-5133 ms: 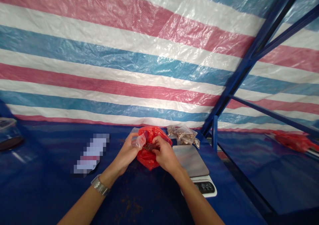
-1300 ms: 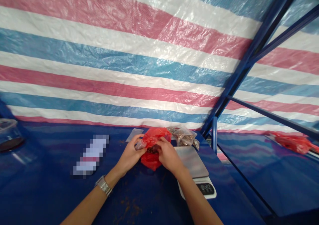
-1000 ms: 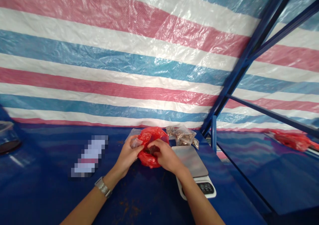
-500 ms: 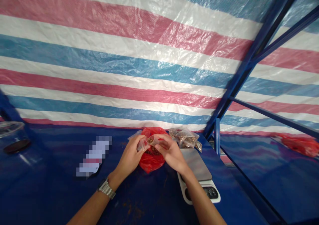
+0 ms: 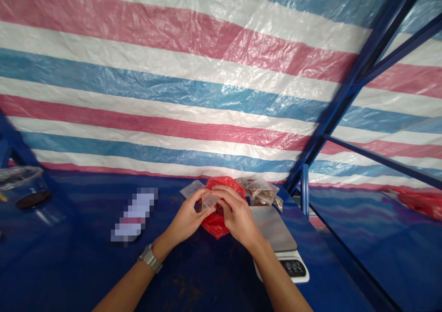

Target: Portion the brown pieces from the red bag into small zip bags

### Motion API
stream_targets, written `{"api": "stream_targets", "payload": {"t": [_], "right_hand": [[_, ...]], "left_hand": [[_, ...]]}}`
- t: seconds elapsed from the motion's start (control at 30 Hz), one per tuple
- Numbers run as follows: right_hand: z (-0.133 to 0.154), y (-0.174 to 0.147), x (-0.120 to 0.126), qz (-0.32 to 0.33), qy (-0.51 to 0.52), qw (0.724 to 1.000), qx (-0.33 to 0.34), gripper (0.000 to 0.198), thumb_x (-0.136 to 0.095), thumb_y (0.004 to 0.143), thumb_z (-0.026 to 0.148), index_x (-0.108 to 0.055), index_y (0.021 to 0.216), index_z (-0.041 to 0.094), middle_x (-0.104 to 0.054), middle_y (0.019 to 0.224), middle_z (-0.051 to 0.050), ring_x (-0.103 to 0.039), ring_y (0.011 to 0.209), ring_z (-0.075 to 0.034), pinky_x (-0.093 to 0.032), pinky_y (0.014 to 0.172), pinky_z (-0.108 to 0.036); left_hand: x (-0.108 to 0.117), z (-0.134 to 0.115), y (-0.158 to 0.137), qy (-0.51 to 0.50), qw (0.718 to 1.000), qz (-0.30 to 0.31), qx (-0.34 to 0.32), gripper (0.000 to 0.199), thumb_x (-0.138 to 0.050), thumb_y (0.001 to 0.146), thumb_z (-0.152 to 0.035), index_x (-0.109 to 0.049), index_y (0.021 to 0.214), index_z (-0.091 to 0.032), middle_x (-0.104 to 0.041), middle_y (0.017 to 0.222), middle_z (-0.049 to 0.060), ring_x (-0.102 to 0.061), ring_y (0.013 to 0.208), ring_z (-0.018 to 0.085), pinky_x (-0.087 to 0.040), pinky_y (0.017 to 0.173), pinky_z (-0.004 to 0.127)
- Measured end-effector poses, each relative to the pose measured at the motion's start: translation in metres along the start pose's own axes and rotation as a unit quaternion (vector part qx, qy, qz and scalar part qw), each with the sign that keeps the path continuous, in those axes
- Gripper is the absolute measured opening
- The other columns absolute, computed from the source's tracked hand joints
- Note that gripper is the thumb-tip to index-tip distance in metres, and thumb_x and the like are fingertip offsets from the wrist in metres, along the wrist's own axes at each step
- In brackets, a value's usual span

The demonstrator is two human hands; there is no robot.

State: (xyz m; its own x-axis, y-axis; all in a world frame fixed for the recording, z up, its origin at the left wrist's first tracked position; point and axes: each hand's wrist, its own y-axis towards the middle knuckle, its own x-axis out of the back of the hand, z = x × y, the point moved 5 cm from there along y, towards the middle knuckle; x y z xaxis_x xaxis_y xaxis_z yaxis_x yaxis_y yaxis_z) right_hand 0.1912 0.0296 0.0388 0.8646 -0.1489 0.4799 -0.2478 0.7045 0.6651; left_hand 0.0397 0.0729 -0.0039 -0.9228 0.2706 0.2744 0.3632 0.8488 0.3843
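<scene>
My left hand (image 5: pixel 187 216) pinches a small clear plastic bag (image 5: pixel 208 201) by its edge. On the bag's other side my right hand (image 5: pixel 235 213) is closed, its fingertips at the bag's upper rim. Under both hands lies a red plastic bag (image 5: pixel 218 227) with brown bits inside, partly hidden by the fingers. Another clear bag (image 5: pixel 192 189) rests flat behind my left hand. Right of my right hand stands a white kitchen scale (image 5: pixel 274 231) with a metal plate, its lower left part covered by my forearm.
Several filled clear bags (image 5: pixel 261 191) lie behind the scale. A pixelated, phone-shaped object (image 5: pixel 135 216) is on the blue table (image 5: pixel 86 266) to the left, and a clear tub (image 5: pixel 24 187) stands at far left. Blue metal bars (image 5: pixel 340 100) slope up on the right before a striped tarp (image 5: pixel 172 91).
My hands have drawn closer together around the small clear bag, and my right fingers now reach over its rim. The whole view has shifted slightly.
</scene>
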Motion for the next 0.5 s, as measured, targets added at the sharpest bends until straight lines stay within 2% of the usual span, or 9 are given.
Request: {"api": "stream_targets", "payload": {"t": [0.17, 0.23, 0.33, 0.37, 0.43, 0.5], "right_hand": [[0.001, 0.001, 0.001, -0.003, -0.018, 1.000, -0.013, 0.044, -0.049, 0.101, 0.012, -0.066, 0.137, 0.030, -0.069, 0.135, -0.007, -0.063, 0.127, -0.023, -0.050, 0.112, -0.041], [0.000, 0.002, 0.010, -0.031, -0.037, 0.999, -0.008, 0.044, -0.049, 0.101, 0.012, -0.066, 0.138, 0.030, -0.068, 0.136, -0.008, -0.062, 0.128, -0.023, -0.049, 0.113, -0.042], [-0.008, 0.002, 0.027, -0.077, -0.067, 0.994, -0.024, 0.050, -0.044, 0.096, 0.005, -0.067, 0.134, 0.028, -0.067, 0.134, -0.009, -0.062, 0.127, -0.023, -0.048, 0.113, -0.042], [-0.014, 0.001, 0.030, -0.063, -0.075, 0.995, -0.036, 0.051, -0.044, 0.093, 0.002, -0.068, 0.131, 0.027, -0.068, 0.131, -0.009, -0.064, 0.124, -0.022, -0.050, 0.110, -0.041], [-0.026, -0.002, 0.027, 0.012, -0.099, 0.993, -0.066, 0.052, -0.046, 0.086, -0.004, -0.072, 0.120, 0.025, -0.072, 0.121, -0.007, -0.068, 0.115, -0.022, -0.053, 0.104, -0.039], [-0.039, -0.008, 0.021, 0.084, -0.140, 0.982, -0.096, 0.052, -0.047, 0.078, -0.008, -0.074, 0.111, 0.022, -0.074, 0.113, -0.007, -0.070, 0.107, -0.023, -0.054, 0.098, -0.038]], "left_hand": [[0.000, -0.001, 0.000, 0.019, 1.000, 0.003, -0.002, 0.035, -0.065, 0.095, -0.038, -0.061, 0.126, -0.021, -0.069, 0.130, 0.008, -0.065, 0.121, 0.026, -0.050, 0.108, 0.039], [0.001, -0.001, -0.001, 0.044, 0.999, 0.001, -0.003, 0.033, -0.058, 0.099, -0.038, -0.058, 0.127, -0.022, -0.070, 0.129, 0.009, -0.066, 0.119, 0.025, -0.051, 0.107, 0.039], [0.008, 0.001, -0.003, 0.102, 0.994, -0.036, 0.015, 0.030, -0.046, 0.104, -0.041, -0.053, 0.126, -0.021, -0.070, 0.125, 0.012, -0.069, 0.114, 0.026, -0.052, 0.103, 0.042], [0.010, 0.004, -0.004, 0.122, 0.991, -0.051, 0.035, 0.031, -0.044, 0.105, -0.042, -0.052, 0.125, -0.020, -0.070, 0.123, 0.014, -0.070, 0.113, 0.027, -0.053, 0.101, 0.043], [0.012, 0.009, -0.008, 0.148, 0.984, -0.060, 0.081, 0.033, -0.047, 0.103, -0.047, -0.051, 0.120, -0.019, -0.071, 0.119, 0.015, -0.071, 0.109, 0.031, -0.055, 0.096, 0.046], [0.008, 0.015, -0.012, 0.139, 0.983, -0.034, 0.112, 0.037, -0.057, 0.097, -0.050, -0.051, 0.116, -0.019, -0.073, 0.112, 0.014, -0.074, 0.102, 0.031, -0.057, 0.090, 0.045]]}}
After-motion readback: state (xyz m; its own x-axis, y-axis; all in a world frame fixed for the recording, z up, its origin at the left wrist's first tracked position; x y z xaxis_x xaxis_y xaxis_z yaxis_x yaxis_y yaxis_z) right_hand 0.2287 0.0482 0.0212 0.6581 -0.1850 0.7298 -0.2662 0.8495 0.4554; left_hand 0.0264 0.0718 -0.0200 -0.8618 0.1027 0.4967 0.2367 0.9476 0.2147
